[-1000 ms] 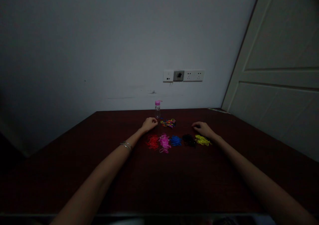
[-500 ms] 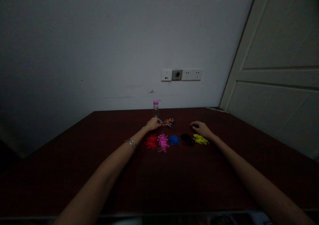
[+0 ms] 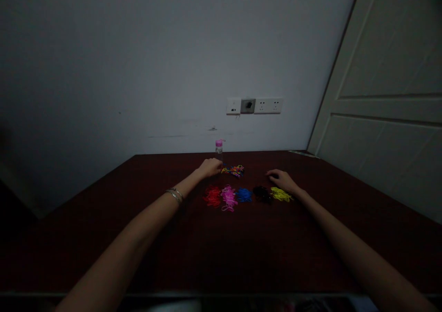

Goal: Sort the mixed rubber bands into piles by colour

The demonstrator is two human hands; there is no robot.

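My left hand point(image 3: 211, 167) is closed at the left edge of a small mixed-colour pile of bands point(image 3: 236, 170); what its fingers hold, if anything, is hidden. My right hand point(image 3: 280, 179) rests behind the yellow pile point(image 3: 281, 194), its fingers curved and apart, holding nothing. Nearer me, a row of loose piles runs from left to right: red point(image 3: 212, 196), pink point(image 3: 228, 197), blue point(image 3: 244, 194), black point(image 3: 262, 194), then the yellow one. Just behind my left hand stands a clear bottle point(image 3: 219, 150) with a pink cap.
The dark red table point(image 3: 241, 243) meets a pale wall point(image 3: 172, 72) at its back edge. Switches and sockets point(image 3: 268, 106) are set in the wall. A white panelled door point(image 3: 386, 100) stands at the right.
My left hand has shifted slightly, its back turned more upward and its fingertips now less visible. The view has moved a little, so the piles appear slightly further right.
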